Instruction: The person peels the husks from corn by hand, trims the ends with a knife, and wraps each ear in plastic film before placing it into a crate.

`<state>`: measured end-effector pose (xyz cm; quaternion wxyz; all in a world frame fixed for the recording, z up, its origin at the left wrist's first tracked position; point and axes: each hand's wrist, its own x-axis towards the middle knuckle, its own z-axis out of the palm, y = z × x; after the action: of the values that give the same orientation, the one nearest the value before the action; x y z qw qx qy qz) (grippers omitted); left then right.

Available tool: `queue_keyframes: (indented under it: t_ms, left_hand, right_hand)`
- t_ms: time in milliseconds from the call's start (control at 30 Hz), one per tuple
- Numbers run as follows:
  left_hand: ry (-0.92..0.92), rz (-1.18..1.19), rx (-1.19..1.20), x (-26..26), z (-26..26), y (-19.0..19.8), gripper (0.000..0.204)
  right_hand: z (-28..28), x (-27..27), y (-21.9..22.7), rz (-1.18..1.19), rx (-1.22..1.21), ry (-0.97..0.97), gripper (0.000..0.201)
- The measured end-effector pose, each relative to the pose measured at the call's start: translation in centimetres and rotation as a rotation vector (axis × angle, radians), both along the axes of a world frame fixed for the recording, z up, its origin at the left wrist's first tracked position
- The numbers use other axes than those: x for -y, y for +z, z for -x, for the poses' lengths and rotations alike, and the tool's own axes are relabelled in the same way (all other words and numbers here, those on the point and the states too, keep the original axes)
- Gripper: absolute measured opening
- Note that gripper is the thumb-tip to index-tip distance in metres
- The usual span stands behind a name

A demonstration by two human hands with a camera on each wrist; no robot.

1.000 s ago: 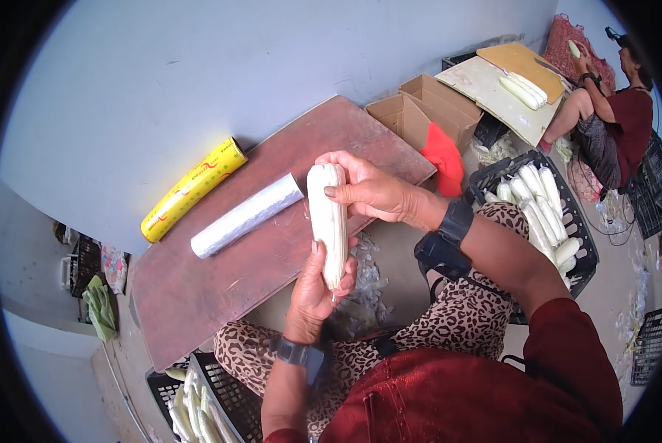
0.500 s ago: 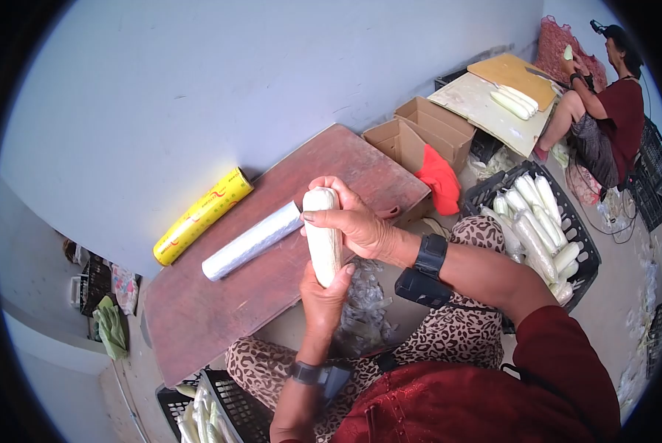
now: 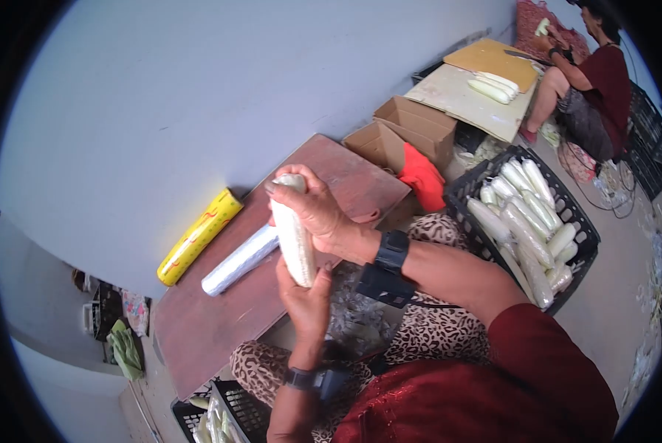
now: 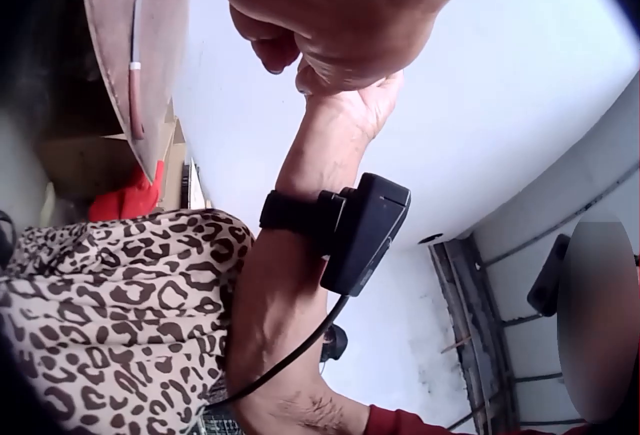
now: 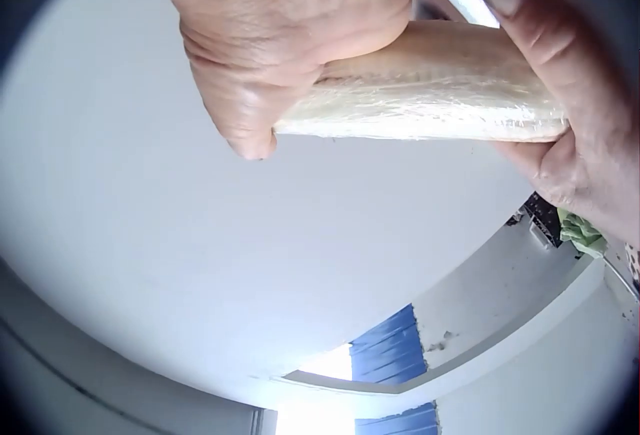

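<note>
Both hands hold one pale, long vegetable (image 3: pixel 295 240) above the edge of the dark red board (image 3: pixel 220 332). The right hand (image 3: pixel 317 210) grips its upper end, thumb across the front. The left hand (image 3: pixel 306 303) holds its lower end between thumb and fingers. In the right wrist view, shiny clear film covers the vegetable (image 5: pixel 430 105), the right hand (image 5: pixel 290 35) at one end and the left hand (image 5: pixel 585 105) at the other. The left wrist view shows the left hand (image 4: pixel 340 15) large at the top, the vegetable hidden.
A silver film roll (image 3: pixel 241 262) and a yellow roll (image 3: pixel 200 238) lie on the board's far side. To the right, a black crate (image 3: pixel 583 247) holds several wrapped vegetables; another crate (image 3: pixel 251 402) stands lower left. Cardboard boxes (image 3: pixel 427 125) and a seated person (image 3: pixel 604 81) are farther back.
Both hands have moved left with the vegetable, whose top now leans left. The head view has shifted, so the rolls sit lower and more of the right crate shows.
</note>
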<state>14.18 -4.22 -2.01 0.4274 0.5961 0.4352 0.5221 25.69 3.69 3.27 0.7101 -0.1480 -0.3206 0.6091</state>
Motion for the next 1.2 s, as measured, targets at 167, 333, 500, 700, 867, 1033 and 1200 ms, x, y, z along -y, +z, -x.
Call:
queue_keyframes:
  t_ms: [167, 333, 500, 700, 867, 1033, 1200]
  left_hand:
    - [-0.216, 0.141, -0.037, 1.4, -0.7, 1.4, 0.027]
    - [-0.426, 0.19, -0.168, 1.6, -0.4, 3.3, 0.014]
    - [-0.453, 0.175, -0.286, 2.0, 0.6, 8.3, 0.015]
    - [-0.463, 0.234, -0.404, -0.4, 2.4, 8.1, 0.018]
    - [-0.521, 0.226, -0.511, -2.6, 3.5, 6.1, 0.021]
    - [-0.56, 0.315, -0.532, -3.3, 2.9, 4.7, 0.021]
    - [-0.628, 0.341, -0.575, -4.5, 2.7, 3.3, 0.022]
  right_hand:
    - [-4.5, 1.0, 1.5, 0.085, -0.157, -0.154, 0.037]
    - [-15.3, 3.2, 1.2, 0.031, -0.141, -0.404, 0.043]
    - [-29.4, 9.6, -2.7, 0.208, 0.271, -0.667, 0.048]
    - [-40.5, 18.2, -7.9, 0.548, 0.795, -0.998, 0.045]
    - [-45.9, 23.3, -9.8, 0.8, 1.537, -1.082, 0.046]
    - [-47.0, 26.9, -11.1, 0.918, 1.614, -0.998, 0.044]
    - [-46.5, 24.3, -13.2, 0.759, 1.748, -0.919, 0.046]
